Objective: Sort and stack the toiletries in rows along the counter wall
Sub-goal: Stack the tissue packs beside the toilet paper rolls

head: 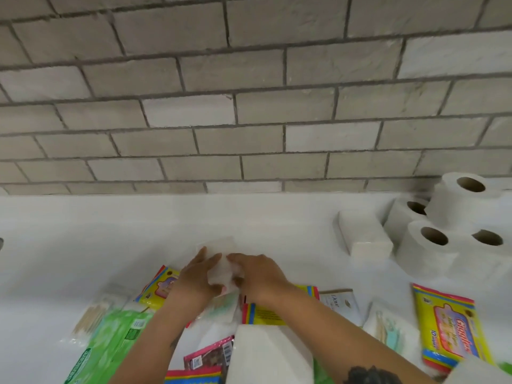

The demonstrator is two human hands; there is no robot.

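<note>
Both of my hands are closed around a small clear packet (221,268) of something white, my left hand (195,275) on its left side and my right hand (259,274) on its right, fingers curled over the top edges. What is inside I cannot tell; the wrap is blurred. The packet sits just above the white counter (110,234), out in front of the loose pile, with the grey brick wall (249,106) straight ahead of it and bare counter between. Its long axis runs away from me, toward the wall, so I judge the coming move to be a plain push forward, with both hands equally near and neither needing to cross.

To my right, against the wall, toilet paper rolls (454,225) are already stacked, with a wrapped white tissue pack (363,234) just beside them; a row could continue left from there. Behind my hands lie the unsorted things: yellow wipes packs (448,328), a green packet (110,345), a bag of cotton swabs (95,314) and a Dove soap box (336,302).
</note>
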